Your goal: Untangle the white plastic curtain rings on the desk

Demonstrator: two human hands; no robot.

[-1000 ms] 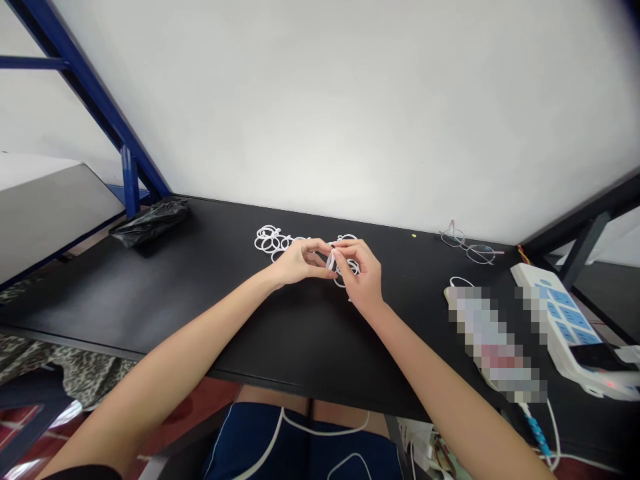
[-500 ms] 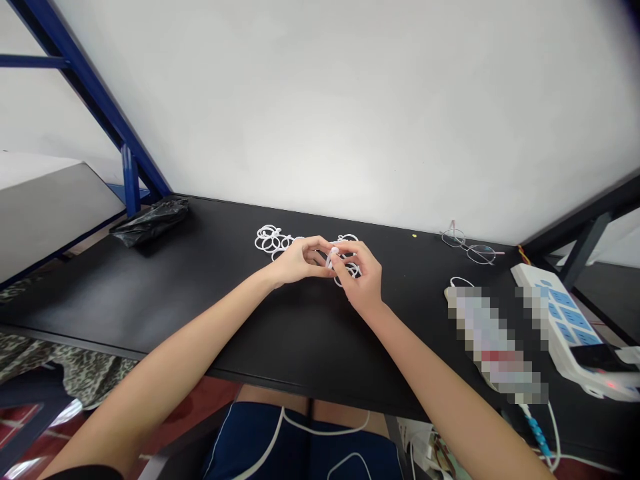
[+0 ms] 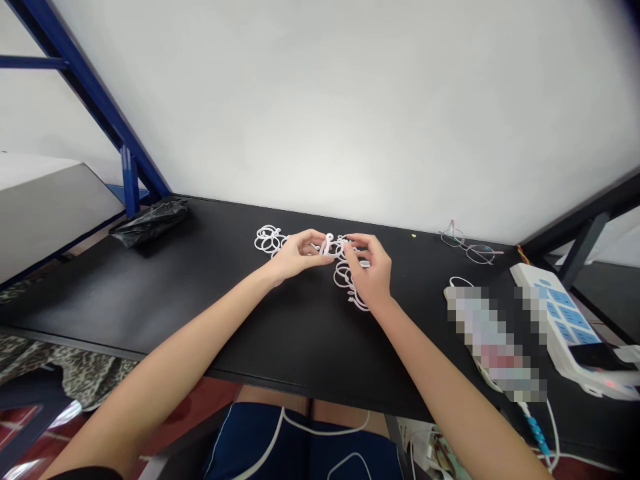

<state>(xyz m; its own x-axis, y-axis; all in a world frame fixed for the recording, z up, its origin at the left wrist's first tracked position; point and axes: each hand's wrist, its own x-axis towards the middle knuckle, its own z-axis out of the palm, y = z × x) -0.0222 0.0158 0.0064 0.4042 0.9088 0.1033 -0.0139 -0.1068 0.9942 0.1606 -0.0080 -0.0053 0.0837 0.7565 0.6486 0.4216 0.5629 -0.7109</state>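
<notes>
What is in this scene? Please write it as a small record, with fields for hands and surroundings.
left hand: holds a looped white plastic-looking piece between thumb and fingers
right hand: nearest thin white plastic-looking rings; grip unclear
surface: flat black table
left side: more such rings; crumpled black plastic bag
right side: thin-rimmed eyeglasses; long white power strip

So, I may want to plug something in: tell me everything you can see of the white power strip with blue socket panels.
The white, plastic-looking power strip with blue socket panels is a long block lying on the black table at the right, slanting, its far end further left. A flat dark block sits at its near end, close to a small lit red light. Pixelation hides part of its left edge.
</notes>
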